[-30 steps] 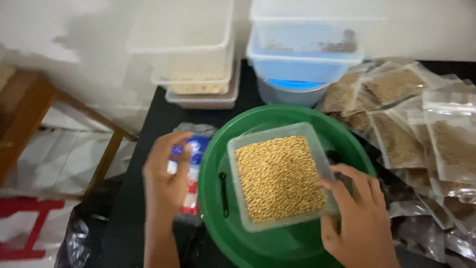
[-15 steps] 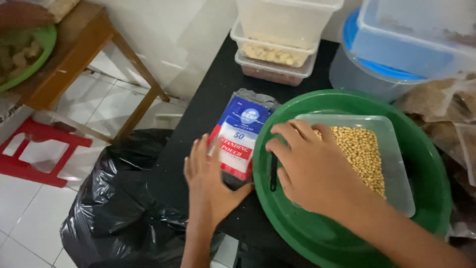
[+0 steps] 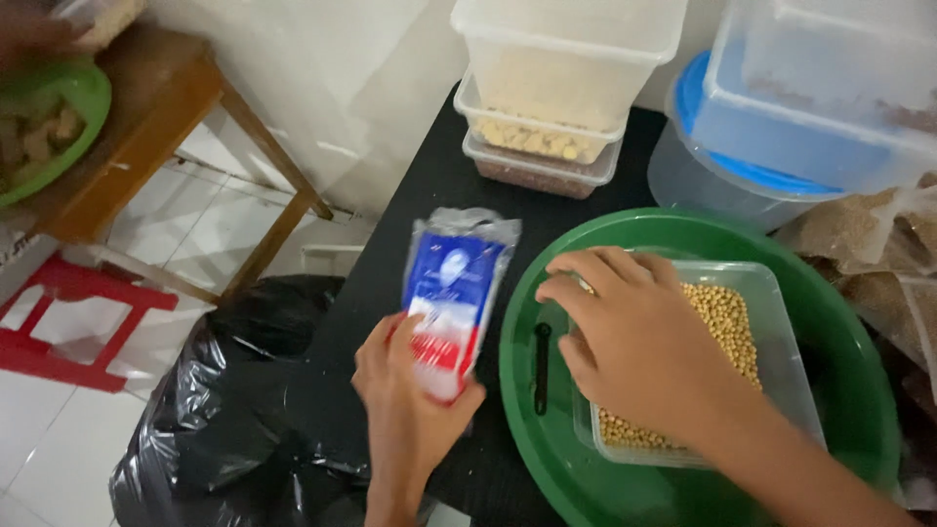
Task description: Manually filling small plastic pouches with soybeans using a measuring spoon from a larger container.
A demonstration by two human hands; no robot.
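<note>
My left hand [image 3: 405,400] grips the lower end of a blue, white and red plastic packet [image 3: 452,288] and holds it tilted above the black table [image 3: 420,185]. My right hand [image 3: 634,342] rests palm down on a clear rectangular tub of yellow beans [image 3: 727,322], covering its left half. The tub sits inside a round green basin [image 3: 849,342]. A small dark handle-like object [image 3: 542,366] lies in the basin just left of the tub, close to my right fingers.
Stacked clear lidded tubs [image 3: 561,88] stand at the table's back, with a blue-lidded container [image 3: 771,137] beside them. Filled clear bags [image 3: 869,234] lie right. A black rubbish bag [image 3: 244,400], wooden table [image 3: 146,127] and red stool [image 3: 73,322] are left.
My left hand has closed on the packet and lifted it off the table. My right hand stays on the tub of beans. The view has shifted slightly.
</note>
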